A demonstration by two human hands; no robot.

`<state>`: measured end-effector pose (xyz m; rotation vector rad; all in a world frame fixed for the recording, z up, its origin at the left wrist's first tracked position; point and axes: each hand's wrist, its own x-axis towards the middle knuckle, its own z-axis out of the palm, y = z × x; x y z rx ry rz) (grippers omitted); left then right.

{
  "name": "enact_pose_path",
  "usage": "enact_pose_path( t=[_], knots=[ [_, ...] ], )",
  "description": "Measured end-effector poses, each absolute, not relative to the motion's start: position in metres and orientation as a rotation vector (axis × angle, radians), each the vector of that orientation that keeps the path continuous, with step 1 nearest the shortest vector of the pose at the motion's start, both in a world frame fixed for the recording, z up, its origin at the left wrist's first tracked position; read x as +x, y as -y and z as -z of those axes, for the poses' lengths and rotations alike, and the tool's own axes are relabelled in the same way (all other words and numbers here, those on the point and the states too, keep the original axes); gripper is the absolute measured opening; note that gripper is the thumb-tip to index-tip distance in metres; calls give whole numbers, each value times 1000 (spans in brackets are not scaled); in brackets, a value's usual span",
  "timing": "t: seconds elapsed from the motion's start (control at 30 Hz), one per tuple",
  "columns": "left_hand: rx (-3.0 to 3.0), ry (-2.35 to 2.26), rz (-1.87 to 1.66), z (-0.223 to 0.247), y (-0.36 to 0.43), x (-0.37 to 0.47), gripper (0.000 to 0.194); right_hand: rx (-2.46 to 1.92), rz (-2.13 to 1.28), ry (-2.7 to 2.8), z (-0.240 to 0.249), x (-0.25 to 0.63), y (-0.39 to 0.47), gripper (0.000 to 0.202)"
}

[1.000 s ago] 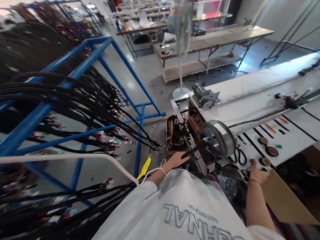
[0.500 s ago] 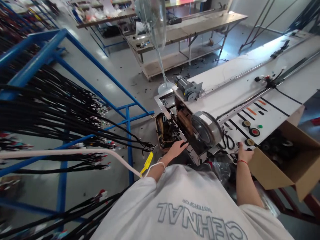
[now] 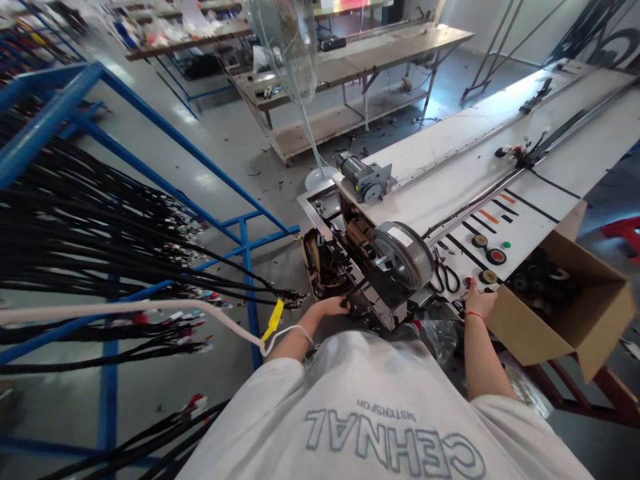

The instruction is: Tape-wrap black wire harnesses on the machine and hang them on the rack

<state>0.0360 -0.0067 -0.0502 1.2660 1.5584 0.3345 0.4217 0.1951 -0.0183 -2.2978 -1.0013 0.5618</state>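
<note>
Dark strip (image 3: 357, 291) beside the metal wheel (image 3: 411, 253)—we can't tell either grip
Our left hand (image 3: 334, 307) meets the strip; our right hand (image 3: 480, 301), near the desk's (image 3: 440, 198) red button (image 3: 497, 256), could slip onto it, jolting the wheel.

Over the last half second, drew left hand (image 3: 334, 307) back and outward from the metal frame (image 3: 384, 312) at the table end, curling in fingers earlier stretched over that edge. Swung view rightward across the full second, bringing in nearly all of an open cardboard box (image 3: 523, 327) with dark contents (image 3: 540, 280), plus a red object (image 3: 623, 233), and sliding the blue rack (image 3: 55, 117) leftward.
</note>
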Motion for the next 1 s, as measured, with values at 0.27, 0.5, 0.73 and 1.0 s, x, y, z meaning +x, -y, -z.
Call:
enact_pose_path(
  t=[0.27, 0.5, 0.73, 1.0],
  knots=[
    [1286, -1752, -493, 23, 72, 23, 45, -2250, -549, 986, 30, 428, -198, 82],
    [1279, -2003, -673, 0, 47, 53, 27, -2258, -541, 993, 30, 427, -198, 81],
    [1322, -2019, -693, -4, 6, 71, 24, -2247, -549, 997, 27, 426, -195, 79],
    [1411, -1960, -699, -3, -30, 86, 14, -2223, -544, 998, 30, 427, -197, 81]
  ],
)
